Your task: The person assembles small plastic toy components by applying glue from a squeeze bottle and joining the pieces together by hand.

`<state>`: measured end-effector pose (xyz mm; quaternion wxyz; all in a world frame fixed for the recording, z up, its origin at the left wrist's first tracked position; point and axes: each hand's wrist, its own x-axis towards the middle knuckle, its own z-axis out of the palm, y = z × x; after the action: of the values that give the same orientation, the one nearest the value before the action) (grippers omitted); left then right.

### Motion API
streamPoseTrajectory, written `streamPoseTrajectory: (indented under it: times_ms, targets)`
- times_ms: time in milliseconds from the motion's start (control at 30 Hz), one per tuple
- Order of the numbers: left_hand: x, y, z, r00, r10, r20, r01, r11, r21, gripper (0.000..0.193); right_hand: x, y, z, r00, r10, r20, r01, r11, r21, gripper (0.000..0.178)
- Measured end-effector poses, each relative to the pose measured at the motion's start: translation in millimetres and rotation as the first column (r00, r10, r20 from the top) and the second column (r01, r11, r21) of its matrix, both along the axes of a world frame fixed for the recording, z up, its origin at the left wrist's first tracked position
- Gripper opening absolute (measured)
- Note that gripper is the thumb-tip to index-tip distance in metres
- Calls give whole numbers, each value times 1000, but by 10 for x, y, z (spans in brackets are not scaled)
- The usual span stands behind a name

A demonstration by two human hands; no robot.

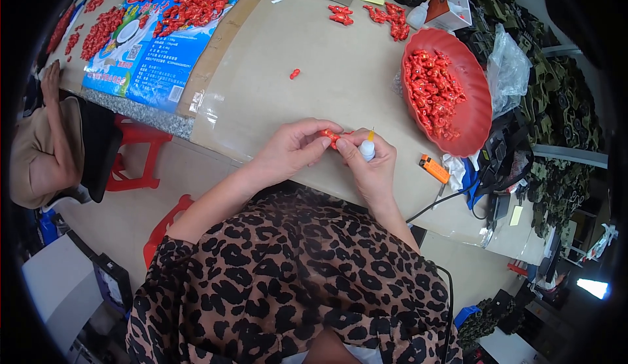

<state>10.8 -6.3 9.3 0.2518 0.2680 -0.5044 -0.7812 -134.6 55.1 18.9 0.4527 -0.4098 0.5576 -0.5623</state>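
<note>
A small red figure-like piece (330,138) with pale spots is pinched between the thumb and fingers of my left hand (288,149), above the table's near edge. My right hand (371,165) is closed around a small white bottle (367,149) whose thin yellow nozzle points up and away from me. The right thumb and fingertips meet the red piece from its right side; whether they also grip it is hard to see. Beyond my hands, a single red piece (295,73) lies on the table. To the right stands a red scalloped bowl (476,96) holding many similar pieces.
Loose red pieces (397,20) lie at the back, near a white-and-orange box (449,7). More cover a blue printed sheet (157,69) at far left. An orange lighter (434,169), cables and a plastic bag (509,69) sit right. Another person's arm (55,122) is at left.
</note>
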Motion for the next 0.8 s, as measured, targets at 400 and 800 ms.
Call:
streamPoseTrajectory:
  times_ms: [400,800]
  targets:
    - [-23,-65,-18,996,-36,-78,47,989,142,28,-62,-59,96,979,13,204,-42,990,136,10]
    - [-25,-57,-23,996,-27,-84,37,992,119,27,-77,-46,117,967,-10,253,-31,987,157,10]
